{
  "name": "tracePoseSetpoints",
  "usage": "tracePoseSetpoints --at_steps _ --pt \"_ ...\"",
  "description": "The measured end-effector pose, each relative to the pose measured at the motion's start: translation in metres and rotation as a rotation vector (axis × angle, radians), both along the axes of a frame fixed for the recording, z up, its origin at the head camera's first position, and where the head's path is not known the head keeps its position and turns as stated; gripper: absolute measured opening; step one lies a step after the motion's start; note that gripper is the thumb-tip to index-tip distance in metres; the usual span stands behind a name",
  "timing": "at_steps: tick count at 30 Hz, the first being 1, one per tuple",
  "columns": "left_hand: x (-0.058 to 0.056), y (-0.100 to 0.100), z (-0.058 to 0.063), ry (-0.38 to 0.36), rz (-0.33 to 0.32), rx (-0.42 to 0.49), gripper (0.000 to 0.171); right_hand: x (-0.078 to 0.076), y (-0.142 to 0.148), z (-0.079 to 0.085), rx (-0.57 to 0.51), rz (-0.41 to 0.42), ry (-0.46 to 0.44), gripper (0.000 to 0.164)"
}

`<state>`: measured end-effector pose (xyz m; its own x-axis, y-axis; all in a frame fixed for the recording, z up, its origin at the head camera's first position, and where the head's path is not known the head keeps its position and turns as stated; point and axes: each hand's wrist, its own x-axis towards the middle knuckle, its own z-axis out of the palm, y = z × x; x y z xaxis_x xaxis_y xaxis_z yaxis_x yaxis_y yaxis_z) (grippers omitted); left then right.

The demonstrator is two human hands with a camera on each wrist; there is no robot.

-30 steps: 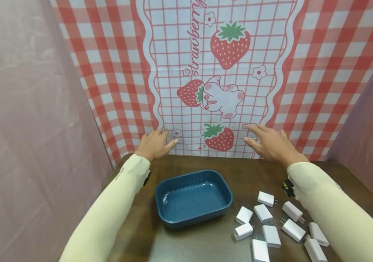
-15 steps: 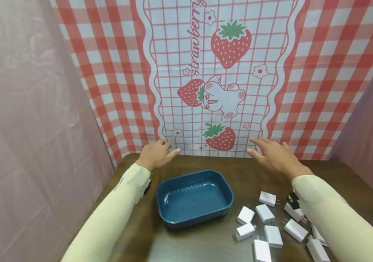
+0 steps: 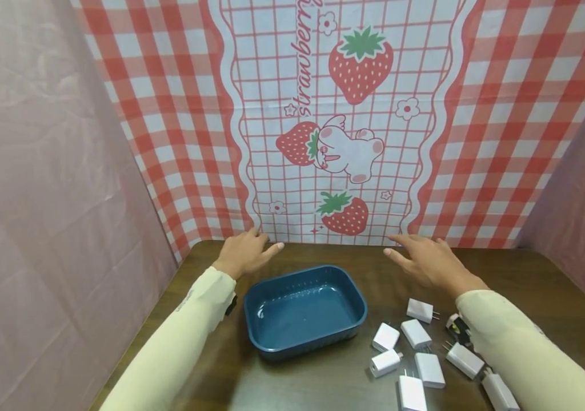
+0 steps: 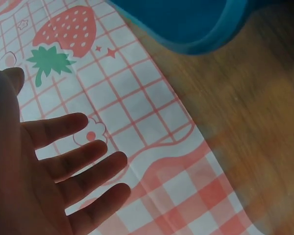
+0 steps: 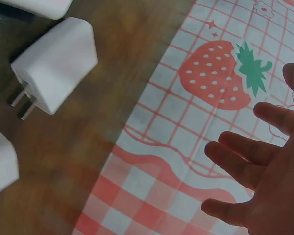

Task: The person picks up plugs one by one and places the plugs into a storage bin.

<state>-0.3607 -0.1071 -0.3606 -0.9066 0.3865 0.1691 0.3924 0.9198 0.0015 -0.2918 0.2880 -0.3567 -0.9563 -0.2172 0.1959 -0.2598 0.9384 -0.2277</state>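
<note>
Hands (image 3: 243, 253) lowered, splayed, empty, tray (image 3: 305, 317) betw. & closer in, chargers (image 3: 415, 333) nr R hand (image 3: 430, 261)

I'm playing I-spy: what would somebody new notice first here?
Probably the big strawberry cloth rising behind the table. Next, the blue tray on the table, with white plugs scattered to its right. Then the left hand and right hand, stretched out toward the table's far edge, holding nothing.

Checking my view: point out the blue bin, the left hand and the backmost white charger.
Blue bin (image 3: 305, 317), head view: bare inside floor.
Left hand (image 3: 244, 253), head view: back of the hand.
Backmost white charger (image 3: 419, 310), head view: middle of its body.
</note>
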Motion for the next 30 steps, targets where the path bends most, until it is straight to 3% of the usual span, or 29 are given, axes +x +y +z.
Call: tracePoseSetpoints --at_steps 5,16,25,30 --pt "0.003 0.002 -0.005 0.028 -0.016 0.017 0.065 0.003 0.002 -0.007 -0.021 0.026 -0.009 0.074" --pt "0.009 -0.001 -0.017 0.058 -0.044 0.086 0.059 0.007 0.003 -0.022 -0.036 -0.019 -0.025 0.073" --pt "0.032 -0.003 -0.022 0.063 -0.037 0.144 0.054 0.018 0.008 -0.028 -0.017 -0.011 0.019 0.061" --pt "0.046 0.002 -0.032 0.092 -0.034 0.177 0.048 0.025 0.009 -0.035 -0.027 -0.023 0.003 0.056"
